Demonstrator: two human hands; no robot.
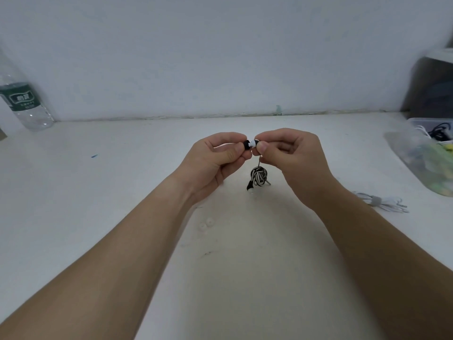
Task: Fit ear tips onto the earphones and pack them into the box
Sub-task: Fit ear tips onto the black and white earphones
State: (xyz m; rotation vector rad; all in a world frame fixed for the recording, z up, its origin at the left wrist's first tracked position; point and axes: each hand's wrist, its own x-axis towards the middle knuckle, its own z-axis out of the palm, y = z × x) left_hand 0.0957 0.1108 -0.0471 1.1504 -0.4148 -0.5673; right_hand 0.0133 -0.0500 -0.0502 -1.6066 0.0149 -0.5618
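Black ear tip [245,145] pinched in left hand [215,163], earbud [255,143] pinched in right hand [294,160], tips touching

The light is soft, even and cool, giving the wall [220,57] a bluish-grey cast. The table [85,192] reads bright at mid-frame and turns warmer and dimmer toward the bottom, where a broad shadow pools between the forearms. No hard glare shows anywhere. Wide-angle distortion bows the table's far edge and stretches the lower corners. The bottle [23,99] at the upper left and the tray [421,153] at the right edge are smeared and soft (the centre is sharper, though not crisp).
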